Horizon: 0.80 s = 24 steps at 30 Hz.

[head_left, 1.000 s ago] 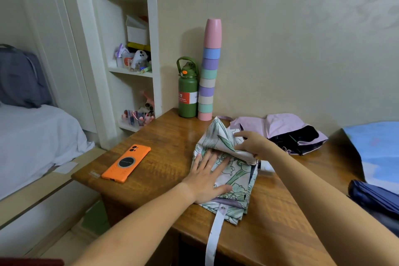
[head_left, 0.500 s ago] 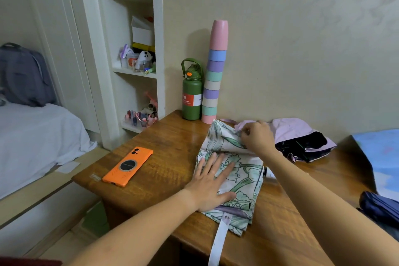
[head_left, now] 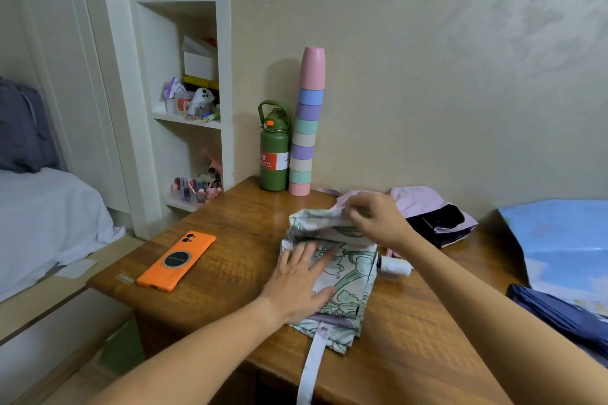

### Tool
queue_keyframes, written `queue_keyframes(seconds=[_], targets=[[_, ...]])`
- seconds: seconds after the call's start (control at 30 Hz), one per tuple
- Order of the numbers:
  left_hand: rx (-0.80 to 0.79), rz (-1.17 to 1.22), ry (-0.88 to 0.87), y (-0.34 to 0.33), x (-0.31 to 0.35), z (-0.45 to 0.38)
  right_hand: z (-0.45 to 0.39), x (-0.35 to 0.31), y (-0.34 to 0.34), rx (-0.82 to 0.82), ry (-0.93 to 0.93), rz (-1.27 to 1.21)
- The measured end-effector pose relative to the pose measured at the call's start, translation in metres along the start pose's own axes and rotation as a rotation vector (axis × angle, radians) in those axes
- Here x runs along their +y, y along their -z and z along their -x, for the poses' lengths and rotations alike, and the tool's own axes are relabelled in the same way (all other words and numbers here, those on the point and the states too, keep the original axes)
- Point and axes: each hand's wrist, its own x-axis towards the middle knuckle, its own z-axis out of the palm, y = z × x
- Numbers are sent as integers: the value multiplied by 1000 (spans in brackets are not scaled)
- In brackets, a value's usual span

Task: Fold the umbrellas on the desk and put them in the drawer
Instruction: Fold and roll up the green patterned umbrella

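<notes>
A floral green-and-white umbrella (head_left: 348,276) lies partly folded on a wooden desk (head_left: 230,233), its white handle (head_left: 394,267) poking out on the right and its strap (head_left: 312,368) hanging over the near edge. The right hand (head_left: 378,220) covers the canopy's far fold, fingers curled and pinching the fabric; the exact grip is hidden. The left hand (head_left: 302,279) presses flat on the canopy, fingers spread. A pink and black umbrella (head_left: 434,217) lies further right, partly hidden; a navy umbrella (head_left: 559,315) is cut off at the right edge.
</notes>
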Motion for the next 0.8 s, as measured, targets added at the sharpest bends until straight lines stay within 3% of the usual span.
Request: queue_keyframes(seconds=[0.1, 0.13, 0.27, 0.37, 0.53, 0.67, 0.8], targets=[[129, 107, 40, -3, 3, 3, 22, -2, 5, -165, -51, -91], [160, 296, 135, -6, 1, 3, 29, -1, 3, -220, -60, -107], [235, 1217, 814, 12, -17, -6, 56, 4, -9, -336, -53, -167], [161, 1570, 994, 31, -25, -12, 75, 3, -17, -374, -33, -136], [-127, 1481, 973, 51, -40, -12, 91, 3, -34, -434, 30, 8], [-93, 1233, 983, 62, -39, -11, 94, 1, -42, -411, 36, 80], [-224, 1070, 951, 61, -40, -3, 96, -4, -51, -443, 39, 143]])
